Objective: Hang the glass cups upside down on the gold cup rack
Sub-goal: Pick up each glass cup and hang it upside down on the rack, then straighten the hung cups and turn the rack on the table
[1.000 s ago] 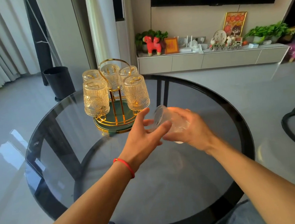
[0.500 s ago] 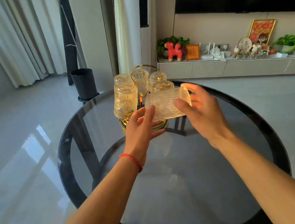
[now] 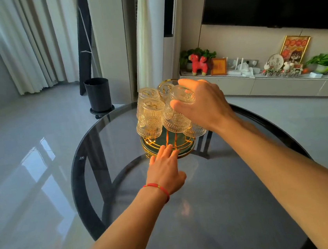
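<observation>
The gold cup rack [image 3: 155,143] with a green base stands at the far side of the round glass table [image 3: 220,210]. Several ribbed glass cups hang upside down on it, one at the front left [image 3: 150,120] and others behind [image 3: 148,93]. My right hand [image 3: 203,104] is shut on the base of an upside-down glass cup [image 3: 183,95] at the rack's front right; my palm hides part of it. My left hand [image 3: 166,166] lies flat and open, its fingertips at the rim of the rack's base.
A black bin [image 3: 98,95] stands on the floor beyond the table's left. A low TV cabinet [image 3: 267,85] with ornaments and plants runs along the back wall. Curtains [image 3: 27,47] hang at the left.
My right hand has turned the cup from sideways to upside down and carried it onto the rack. My left hand has let go of the cup and dropped to the rack's base.
</observation>
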{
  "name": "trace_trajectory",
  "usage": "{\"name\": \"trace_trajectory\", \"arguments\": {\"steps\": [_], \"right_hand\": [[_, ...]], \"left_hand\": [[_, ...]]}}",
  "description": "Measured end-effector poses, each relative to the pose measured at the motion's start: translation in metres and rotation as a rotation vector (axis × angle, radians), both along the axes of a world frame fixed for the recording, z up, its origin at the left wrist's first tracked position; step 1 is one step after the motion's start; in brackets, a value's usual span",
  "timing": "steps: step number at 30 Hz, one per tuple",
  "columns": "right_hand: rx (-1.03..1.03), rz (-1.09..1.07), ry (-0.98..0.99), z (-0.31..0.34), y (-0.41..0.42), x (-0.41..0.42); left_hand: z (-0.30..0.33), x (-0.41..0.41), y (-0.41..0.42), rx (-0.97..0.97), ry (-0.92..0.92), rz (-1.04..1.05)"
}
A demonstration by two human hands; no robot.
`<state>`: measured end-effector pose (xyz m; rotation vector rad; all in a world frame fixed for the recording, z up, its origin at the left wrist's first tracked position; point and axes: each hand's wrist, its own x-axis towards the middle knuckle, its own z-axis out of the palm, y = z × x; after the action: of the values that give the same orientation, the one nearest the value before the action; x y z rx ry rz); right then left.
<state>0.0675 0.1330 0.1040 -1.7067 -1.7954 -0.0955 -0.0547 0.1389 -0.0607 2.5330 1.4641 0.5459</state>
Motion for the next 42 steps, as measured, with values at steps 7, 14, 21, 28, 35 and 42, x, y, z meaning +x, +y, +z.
{"name": "trace_trajectory", "arguments": {"steps": [7, 14, 21, 28, 35, 42], "right_hand": [[-0.089, 0.003, -0.198, -0.022, 0.026, -0.008], [-0.036, -0.006, -0.387, -0.051, 0.036, 0.000], [0.186, -0.009, -0.054, -0.057, 0.021, 0.031], [0.228, -0.024, 0.203, -0.085, 0.005, 0.077], [0.130, 0.126, 0.145, -0.093, 0.028, 0.074], [0.153, 0.151, 0.266, -0.092, 0.050, 0.074]], "left_hand": [[-0.008, 0.004, -0.005, 0.051, 0.119, -0.012], [-0.010, 0.005, -0.005, 0.068, 0.087, -0.042], [-0.022, -0.002, -0.001, 0.112, 0.173, -0.063], [-0.033, -0.005, -0.001, 0.095, 0.182, -0.064], [-0.035, -0.002, -0.001, 0.106, 0.149, -0.038], [-0.038, 0.002, 0.001, 0.114, 0.147, -0.017]]}}
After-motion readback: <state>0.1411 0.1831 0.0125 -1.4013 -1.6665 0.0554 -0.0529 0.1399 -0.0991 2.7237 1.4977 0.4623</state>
